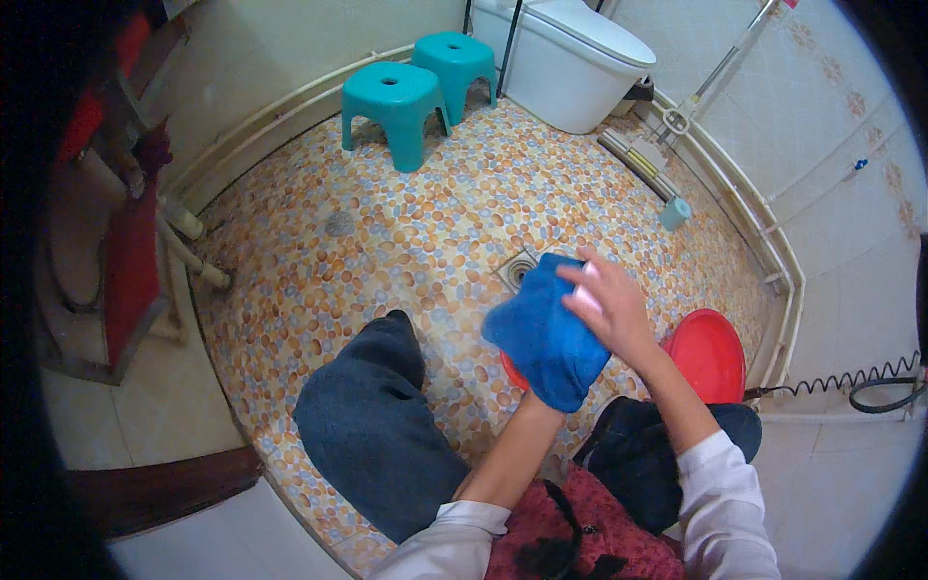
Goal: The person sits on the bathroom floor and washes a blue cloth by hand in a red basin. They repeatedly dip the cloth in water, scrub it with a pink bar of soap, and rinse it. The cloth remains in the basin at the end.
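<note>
A blue cloth (547,326) covers my left hand, hanging over it down to my left wrist (540,411). The fingers under the cloth are hidden. My right hand (612,308) is at the cloth's right side, its fingers bent around a small shiny whitish-pink piece (589,285) that looks like soap. That piece is close against the cloth; blur hides whether it touches. Below the cloth, between my knees, a red rim (513,371) shows, mostly covered.
A red basin (707,351) stands beside my right knee. Ahead is a floor drain (519,270). Two teal plastic stools (391,90) and a white toilet (573,65) stand farther back. A squeeze mop (645,163) leans at the right wall, near a light-blue cylinder (675,214).
</note>
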A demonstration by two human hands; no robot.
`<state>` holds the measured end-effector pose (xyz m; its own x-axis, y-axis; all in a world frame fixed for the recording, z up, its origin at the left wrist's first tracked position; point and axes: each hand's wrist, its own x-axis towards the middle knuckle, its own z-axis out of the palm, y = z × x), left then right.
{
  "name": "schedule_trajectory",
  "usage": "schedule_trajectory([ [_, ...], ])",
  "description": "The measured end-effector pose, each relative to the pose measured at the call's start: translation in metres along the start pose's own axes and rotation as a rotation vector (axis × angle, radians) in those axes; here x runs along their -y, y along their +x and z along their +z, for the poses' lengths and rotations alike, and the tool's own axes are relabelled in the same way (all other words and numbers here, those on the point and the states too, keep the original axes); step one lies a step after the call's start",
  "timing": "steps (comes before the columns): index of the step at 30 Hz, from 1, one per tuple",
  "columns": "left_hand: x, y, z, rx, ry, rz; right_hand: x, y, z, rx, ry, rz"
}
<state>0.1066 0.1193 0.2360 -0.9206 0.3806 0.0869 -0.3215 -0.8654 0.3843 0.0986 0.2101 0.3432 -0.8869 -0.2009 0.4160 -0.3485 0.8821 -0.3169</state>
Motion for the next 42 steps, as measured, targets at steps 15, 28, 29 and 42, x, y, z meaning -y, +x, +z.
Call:
schedule_trajectory([
  [15,0.013,0.001,-0.036,0.019,0.297,-0.052,0.03,-0.027,0.013,-0.018,0.143,-0.065],
  [28,0.038,0.015,-0.061,-0.133,-0.233,-0.328,0.049,-0.053,0.01,0.129,0.163,-0.149],
  [29,0.042,0.012,-0.058,-0.097,-0.192,-0.262,0.03,-0.045,0.011,0.105,0.114,-0.065],
  [42,0.011,-0.011,0.001,0.097,0.47,0.094,-0.006,-0.043,0.01,0.01,0.047,0.162],
])
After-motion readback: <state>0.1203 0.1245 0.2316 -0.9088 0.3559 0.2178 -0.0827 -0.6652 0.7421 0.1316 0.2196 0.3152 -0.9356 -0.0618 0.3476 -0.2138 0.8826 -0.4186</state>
